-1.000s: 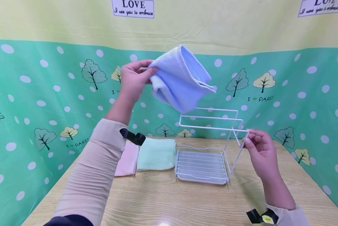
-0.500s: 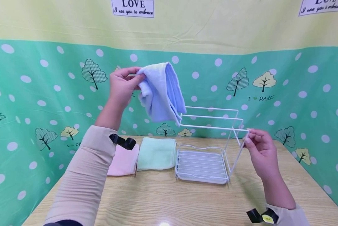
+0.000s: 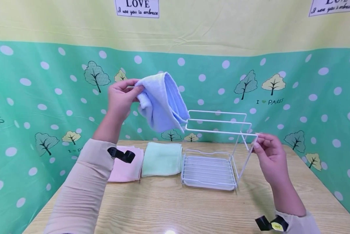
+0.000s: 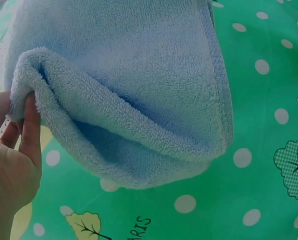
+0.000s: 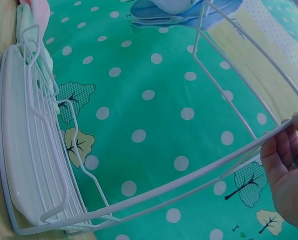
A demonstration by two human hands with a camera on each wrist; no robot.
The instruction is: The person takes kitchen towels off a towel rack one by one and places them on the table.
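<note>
My left hand (image 3: 120, 99) pinches a folded light-blue towel (image 3: 160, 102) by its left edge and holds it in the air. The towel's lower right corner is close to the left ends of the top bars of a white wire rack (image 3: 218, 131); whether they touch I cannot tell. In the left wrist view the towel (image 4: 138, 75) droops in a deep fold from thumb and fingers. My right hand (image 3: 270, 159) grips the rack's upper right corner between thumb and fingers. The right wrist view shows the rack's side bar (image 5: 174, 185) running up to that hand.
A folded mint-green cloth (image 3: 162, 159) lies left of the rack's base, with a folded pink cloth (image 3: 128, 165) beside it. A pale drip tray (image 3: 210, 185) sits under the rack's wire shelf. Behind the wooden table (image 3: 175, 208) hangs a patterned curtain (image 3: 210, 84).
My left hand has moved left and down with the blue towel, from above the rack's bars to beside their left ends. The right hand and the rack have stayed put.
</note>
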